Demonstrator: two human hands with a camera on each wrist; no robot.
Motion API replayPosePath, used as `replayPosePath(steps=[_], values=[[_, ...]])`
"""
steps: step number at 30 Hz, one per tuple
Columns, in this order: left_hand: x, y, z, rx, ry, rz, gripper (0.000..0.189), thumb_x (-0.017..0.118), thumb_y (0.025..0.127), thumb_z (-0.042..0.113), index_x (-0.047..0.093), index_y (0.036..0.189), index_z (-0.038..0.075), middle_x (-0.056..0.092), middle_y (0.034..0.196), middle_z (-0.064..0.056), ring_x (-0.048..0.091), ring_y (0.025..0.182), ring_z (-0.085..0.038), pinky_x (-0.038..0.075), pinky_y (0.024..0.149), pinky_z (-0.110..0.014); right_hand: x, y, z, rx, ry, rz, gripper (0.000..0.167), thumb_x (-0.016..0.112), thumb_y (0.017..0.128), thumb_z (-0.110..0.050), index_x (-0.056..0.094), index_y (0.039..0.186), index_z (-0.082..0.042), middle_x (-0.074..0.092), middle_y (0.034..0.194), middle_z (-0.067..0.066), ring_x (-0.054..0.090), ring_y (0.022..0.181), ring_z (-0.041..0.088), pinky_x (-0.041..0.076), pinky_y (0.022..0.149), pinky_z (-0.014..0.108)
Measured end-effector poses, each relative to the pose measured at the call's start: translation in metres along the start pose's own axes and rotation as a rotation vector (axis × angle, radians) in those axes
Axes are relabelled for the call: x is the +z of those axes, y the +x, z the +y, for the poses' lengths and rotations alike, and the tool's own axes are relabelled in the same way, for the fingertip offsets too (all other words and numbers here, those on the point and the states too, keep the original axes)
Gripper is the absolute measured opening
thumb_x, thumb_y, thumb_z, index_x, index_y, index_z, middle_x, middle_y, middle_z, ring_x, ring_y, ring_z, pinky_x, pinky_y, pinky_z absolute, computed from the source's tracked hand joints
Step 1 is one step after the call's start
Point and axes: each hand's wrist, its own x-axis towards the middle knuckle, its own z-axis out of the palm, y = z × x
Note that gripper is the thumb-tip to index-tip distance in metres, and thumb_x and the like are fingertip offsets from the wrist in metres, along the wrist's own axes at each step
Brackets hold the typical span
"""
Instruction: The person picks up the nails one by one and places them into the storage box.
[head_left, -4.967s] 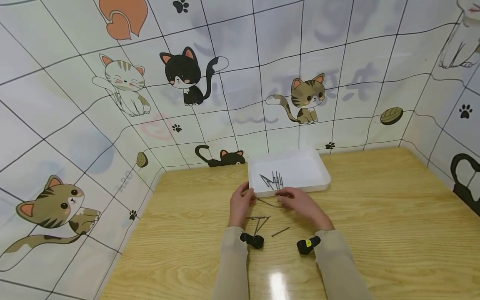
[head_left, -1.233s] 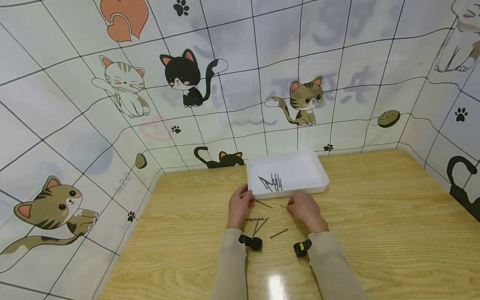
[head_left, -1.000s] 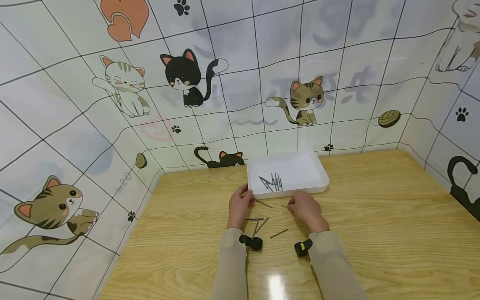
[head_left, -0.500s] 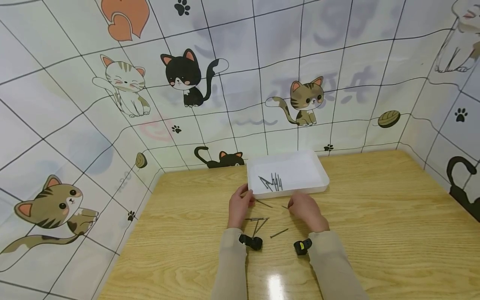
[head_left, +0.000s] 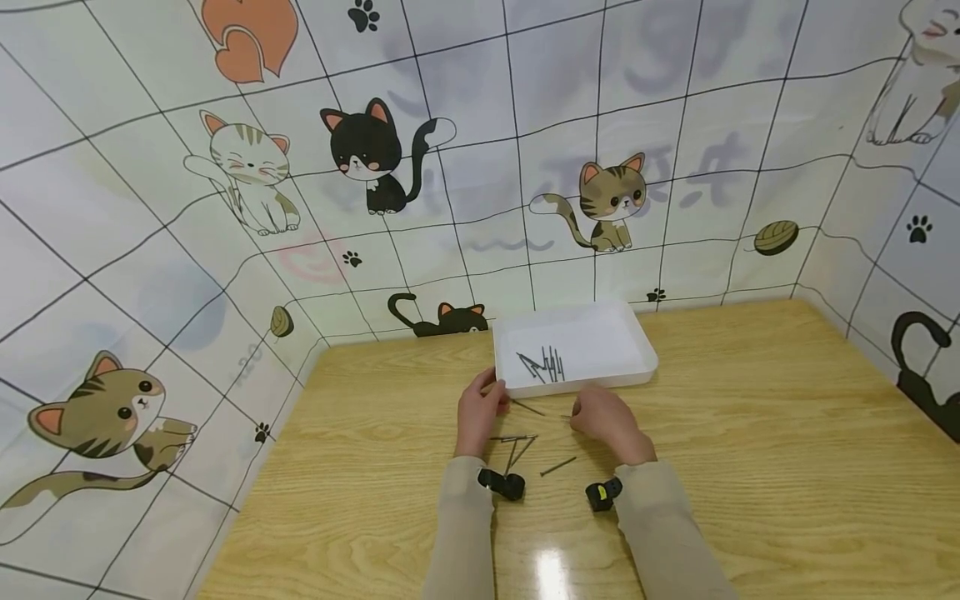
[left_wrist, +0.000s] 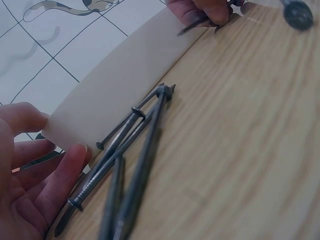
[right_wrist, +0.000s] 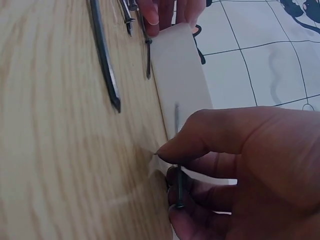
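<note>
At the near left corner of a white tray, my left hand holds the tray's wall between thumb and fingers. My right hand is just in front of the tray's near side and pinches a nail between thumb and fingers. The tip of that nail looks blurred in the right wrist view, and its head shows near the lower fingers. Several nails lie inside the tray at its left. Between my hands, more loose nails lie on the table, some crossing each other.
A single nail lies apart, nearer to me on the wooden table. Behind the tray stands a wall covering with cat drawings, and it also runs along both sides. Each wrist wears a small black camera.
Five seconds ago my right hand was at the tray's near wall with its fingers over a nail; now it is slightly nearer and pinches one. My left hand stays at the tray's corner.
</note>
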Motion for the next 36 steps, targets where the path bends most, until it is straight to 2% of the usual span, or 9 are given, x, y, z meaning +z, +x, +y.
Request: replayPosePath(steps=[3, 7, 13, 16, 23, 27, 32, 34, 36], values=[[0.000, 0.000, 0.001, -0.005, 0.002, 0.000, 0.042, 0.054, 0.089, 0.028, 0.050, 0.129, 0.015, 0.058, 0.110, -0.005, 0.061, 0.076, -0.018, 0.053, 0.064, -0.029, 0.001, 0.001, 0.002, -0.018, 0.005, 0.004, 0.013, 0.060, 0.074, -0.002, 0.062, 0.062, -0.007, 0.051, 0.067, 0.002, 0.038, 0.052, 0.014, 0.032, 0.046, 0.025], [0.000, 0.001, 0.003, -0.015, 0.007, 0.003, 0.043, 0.055, 0.088, 0.029, 0.050, 0.129, 0.015, 0.059, 0.109, -0.004, 0.061, 0.077, -0.018, 0.053, 0.064, -0.029, -0.001, 0.001, 0.004, -0.029, 0.013, 0.005, 0.008, 0.062, 0.078, -0.005, 0.069, 0.075, -0.009, 0.060, 0.081, 0.003, 0.049, 0.062, 0.015, 0.043, 0.054, 0.030], [0.001, 0.003, 0.003, -0.022, 0.015, 0.007, 0.043, 0.054, 0.089, 0.029, 0.050, 0.129, 0.015, 0.059, 0.108, -0.003, 0.061, 0.077, -0.018, 0.053, 0.065, -0.029, -0.007, 0.000, 0.007, -0.036, 0.041, -0.002, 0.011, 0.060, 0.079, -0.006, 0.070, 0.083, -0.008, 0.061, 0.088, 0.005, 0.055, 0.073, 0.019, 0.047, 0.064, 0.037], [0.001, 0.003, 0.003, -0.022, 0.014, 0.009, 0.042, 0.054, 0.089, 0.028, 0.050, 0.128, 0.015, 0.059, 0.108, -0.002, 0.061, 0.077, -0.018, 0.053, 0.064, -0.029, -0.008, 0.000, 0.009, -0.042, 0.059, -0.014, 0.012, 0.060, 0.079, -0.006, 0.071, 0.084, -0.008, 0.062, 0.089, 0.005, 0.056, 0.075, 0.020, 0.048, 0.065, 0.037], [0.000, 0.002, 0.001, -0.016, -0.002, 0.010, 0.042, 0.055, 0.088, 0.029, 0.050, 0.128, 0.015, 0.058, 0.111, -0.004, 0.061, 0.076, -0.018, 0.053, 0.064, -0.029, -0.008, 0.002, 0.010, -0.025, 0.069, -0.040, 0.011, 0.062, 0.079, -0.008, 0.071, 0.084, -0.008, 0.063, 0.088, 0.005, 0.056, 0.074, 0.018, 0.047, 0.064, 0.035], [0.001, 0.002, 0.002, -0.010, 0.005, 0.009, 0.043, 0.055, 0.088, 0.029, 0.050, 0.128, 0.014, 0.058, 0.112, -0.004, 0.062, 0.076, -0.018, 0.053, 0.064, -0.029, -0.009, 0.002, 0.009, -0.017, 0.085, -0.049, 0.009, 0.063, 0.079, -0.009, 0.072, 0.082, -0.008, 0.063, 0.085, 0.003, 0.053, 0.068, 0.015, 0.045, 0.059, 0.032], [0.001, 0.002, 0.001, -0.008, 0.006, 0.009, 0.043, 0.055, 0.088, 0.028, 0.050, 0.128, 0.014, 0.057, 0.115, -0.005, 0.062, 0.077, -0.018, 0.053, 0.064, -0.029, -0.009, 0.003, 0.010, -0.045, 0.118, -0.071, 0.017, 0.059, 0.084, -0.016, 0.071, 0.076, -0.007, 0.053, 0.061, -0.001, 0.042, 0.052, 0.013, 0.036, 0.048, 0.026], [0.001, 0.002, 0.002, -0.006, 0.002, 0.007, 0.042, 0.055, 0.089, 0.027, 0.050, 0.128, 0.014, 0.056, 0.116, -0.005, 0.062, 0.077, -0.018, 0.053, 0.064, -0.029, -0.010, 0.003, 0.011, -0.077, 0.138, -0.083, 0.020, 0.056, 0.087, -0.017, 0.071, 0.079, -0.006, 0.050, 0.057, -0.001, 0.042, 0.049, 0.012, 0.035, 0.046, 0.025], [0.000, 0.000, 0.007, -0.007, -0.011, -0.001, 0.041, 0.054, 0.089, 0.025, 0.050, 0.129, 0.012, 0.056, 0.116, -0.008, 0.062, 0.078, -0.021, 0.053, 0.065, -0.030, -0.010, 0.002, 0.012, -0.098, 0.164, -0.093, 0.021, 0.053, 0.089, -0.017, 0.071, 0.086, -0.005, 0.053, 0.062, 0.001, 0.044, 0.051, 0.013, 0.037, 0.047, 0.026]])
